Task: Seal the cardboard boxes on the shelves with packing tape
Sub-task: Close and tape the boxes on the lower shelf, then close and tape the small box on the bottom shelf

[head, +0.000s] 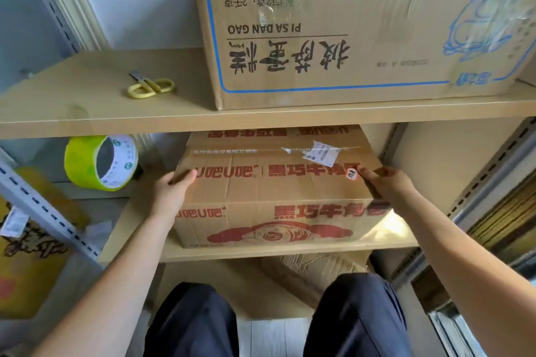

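Left hand (171,187) and right hand (384,182) clamped on red-printed box (275,185), its rear hidden under shelf board (116,122).

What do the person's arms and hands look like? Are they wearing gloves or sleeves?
No gloves and no sleeves in view: the left hand and right hand are bare, and both forearms are uncovered. No watch, rings or bracelets show. Below them, the person wears dark navy trousers.

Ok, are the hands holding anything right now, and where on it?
Both hold the red-printed box on the lower shelf: the left hand grips its left top edge, the right hand its right top edge. The tape roll is untouched.
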`<state>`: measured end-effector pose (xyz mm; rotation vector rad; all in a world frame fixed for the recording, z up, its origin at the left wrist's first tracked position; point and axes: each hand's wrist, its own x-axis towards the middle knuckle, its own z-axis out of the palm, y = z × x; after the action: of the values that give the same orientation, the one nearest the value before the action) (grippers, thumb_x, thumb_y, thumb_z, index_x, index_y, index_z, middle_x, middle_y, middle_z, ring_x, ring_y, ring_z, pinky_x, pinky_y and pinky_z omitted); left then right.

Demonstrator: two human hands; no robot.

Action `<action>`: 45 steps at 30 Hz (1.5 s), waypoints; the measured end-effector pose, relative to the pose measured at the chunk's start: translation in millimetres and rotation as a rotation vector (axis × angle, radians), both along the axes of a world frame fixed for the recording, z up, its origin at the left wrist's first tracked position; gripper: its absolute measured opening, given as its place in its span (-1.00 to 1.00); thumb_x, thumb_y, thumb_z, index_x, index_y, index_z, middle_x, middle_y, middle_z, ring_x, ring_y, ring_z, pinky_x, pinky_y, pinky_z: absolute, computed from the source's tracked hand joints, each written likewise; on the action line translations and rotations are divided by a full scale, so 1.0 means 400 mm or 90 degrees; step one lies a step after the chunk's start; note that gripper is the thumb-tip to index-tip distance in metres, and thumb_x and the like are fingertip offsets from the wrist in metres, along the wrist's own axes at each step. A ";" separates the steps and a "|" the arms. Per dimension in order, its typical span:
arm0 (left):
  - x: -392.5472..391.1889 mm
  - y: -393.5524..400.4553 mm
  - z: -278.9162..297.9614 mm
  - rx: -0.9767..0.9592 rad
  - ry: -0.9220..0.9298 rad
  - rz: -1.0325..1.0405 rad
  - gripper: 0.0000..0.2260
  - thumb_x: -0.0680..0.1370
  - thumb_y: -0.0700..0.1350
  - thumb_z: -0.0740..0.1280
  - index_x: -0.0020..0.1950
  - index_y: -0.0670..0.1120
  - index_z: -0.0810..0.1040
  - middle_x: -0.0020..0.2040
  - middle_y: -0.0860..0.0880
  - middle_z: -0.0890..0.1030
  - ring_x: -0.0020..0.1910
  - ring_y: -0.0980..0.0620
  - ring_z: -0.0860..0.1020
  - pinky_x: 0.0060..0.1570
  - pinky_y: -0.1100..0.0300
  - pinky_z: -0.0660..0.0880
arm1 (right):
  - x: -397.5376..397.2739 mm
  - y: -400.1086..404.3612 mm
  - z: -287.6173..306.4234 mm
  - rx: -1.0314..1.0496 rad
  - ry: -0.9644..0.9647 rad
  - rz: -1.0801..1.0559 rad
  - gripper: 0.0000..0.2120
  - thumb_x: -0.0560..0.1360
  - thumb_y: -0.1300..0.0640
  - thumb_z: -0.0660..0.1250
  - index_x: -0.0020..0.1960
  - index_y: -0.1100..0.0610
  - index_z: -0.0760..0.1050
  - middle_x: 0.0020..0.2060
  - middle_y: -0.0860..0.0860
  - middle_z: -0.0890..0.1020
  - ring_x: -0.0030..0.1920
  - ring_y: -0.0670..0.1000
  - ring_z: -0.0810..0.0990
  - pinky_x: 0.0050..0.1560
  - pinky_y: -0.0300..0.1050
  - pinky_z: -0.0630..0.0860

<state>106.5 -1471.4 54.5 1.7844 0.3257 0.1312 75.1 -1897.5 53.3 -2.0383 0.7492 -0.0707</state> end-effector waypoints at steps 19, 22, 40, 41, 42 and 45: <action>-0.293 -0.474 -0.457 0.571 0.034 -0.584 -0.80 0.61 0.01 0.26 0.17 -0.02 0.56 0.07 0.04 0.56 0.07 0.02 0.54 0.00 0.14 0.49 | -0.219 0.037 -0.415 -0.505 0.287 0.462 -0.55 0.56 -0.10 0.28 0.32 0.17 0.45 0.26 0.13 0.51 0.28 0.16 0.47 0.16 0.03 0.49; -0.256 -0.506 -0.534 0.420 0.250 -0.478 -0.68 0.61 0.04 0.30 0.30 -0.08 0.51 0.20 -0.06 0.59 0.13 -0.03 0.56 0.05 0.17 0.47 | -0.181 -0.001 -0.501 -0.417 0.299 0.456 -0.60 0.54 -0.10 0.33 0.22 0.16 0.54 0.09 0.11 0.62 0.11 0.12 0.59 -0.03 -0.06 0.54; -0.328 -0.447 -0.536 0.083 0.463 0.089 -0.61 0.59 -0.31 0.27 0.42 -0.23 0.38 0.24 -0.21 0.52 0.20 -0.16 0.49 0.06 0.09 0.40 | -0.232 0.129 -0.591 -0.203 0.148 0.774 -0.57 0.60 -0.10 0.26 0.43 0.01 0.42 0.31 0.04 0.55 0.27 0.06 0.52 0.24 -0.03 0.48; -0.320 -0.421 -0.530 0.097 0.475 0.078 -0.56 0.60 -0.31 0.28 0.48 -0.22 0.32 0.38 -0.21 0.45 0.34 -0.18 0.42 0.20 0.04 0.37 | -0.209 0.114 -0.605 -0.295 0.150 0.762 -0.48 0.60 -0.09 0.26 0.52 0.02 0.30 0.42 0.06 0.44 0.36 0.09 0.44 0.32 0.01 0.43; -0.314 -0.395 -0.525 0.109 0.486 0.070 -0.52 0.61 -0.30 0.29 0.51 -0.22 0.27 0.46 -0.20 0.38 0.42 -0.18 0.36 0.30 0.02 0.34 | -0.189 0.109 -0.617 -0.349 0.165 0.756 -0.39 0.60 -0.11 0.26 0.57 0.02 0.17 0.50 0.05 0.33 0.44 0.10 0.36 0.38 0.03 0.38; -0.298 -0.305 -0.537 0.141 0.532 0.057 -0.49 0.61 -0.29 0.30 0.53 -0.25 0.23 0.53 -0.20 0.30 0.48 -0.18 0.29 0.39 -0.01 0.28 | -0.149 0.151 -0.659 -0.383 0.198 0.800 -0.17 0.54 -0.25 0.27 0.62 0.00 -0.08 0.60 -0.02 0.05 0.58 0.07 0.04 0.54 0.05 0.04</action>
<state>-12.6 -1593.5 -160.3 1.9724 1.0153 -0.5535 15.3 -1837.0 -210.2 -2.7730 -0.5608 0.8323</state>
